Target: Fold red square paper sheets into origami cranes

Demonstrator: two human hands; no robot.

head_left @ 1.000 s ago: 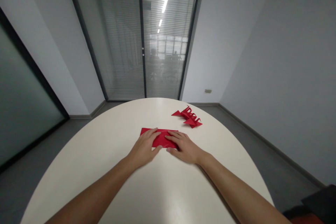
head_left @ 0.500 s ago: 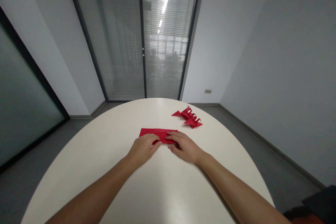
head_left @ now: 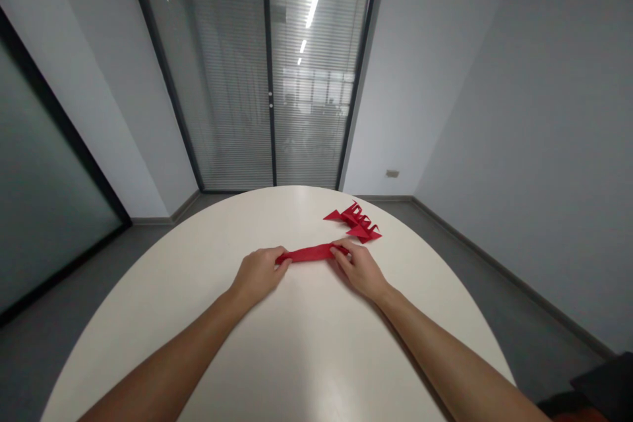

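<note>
A red sheet of paper [head_left: 310, 254], seen as a narrow band, stretches between my two hands over the white table. My left hand [head_left: 260, 272] pinches its left end between thumb and fingers. At the other end, my right hand [head_left: 360, 267] grips the paper the same way, with its thumb on the near side. Beyond the right hand lie several red folded paper figures [head_left: 359, 219], bunched together with pointed tips and thin bent strips sticking up. The fingers partly cover both ends of the paper.
The round white table [head_left: 188, 290] spreads out on all sides of my hands. A glass partition with blinds [head_left: 227, 112] stands beyond its far edge. Grey walls rise left and right. A dark object [head_left: 606, 382] is at the lower right corner.
Both hands have moved outward to the ends of the red paper and gripped it. The paper, lying broad and flat before, now shows as a narrower band. The folded figures stayed put.
</note>
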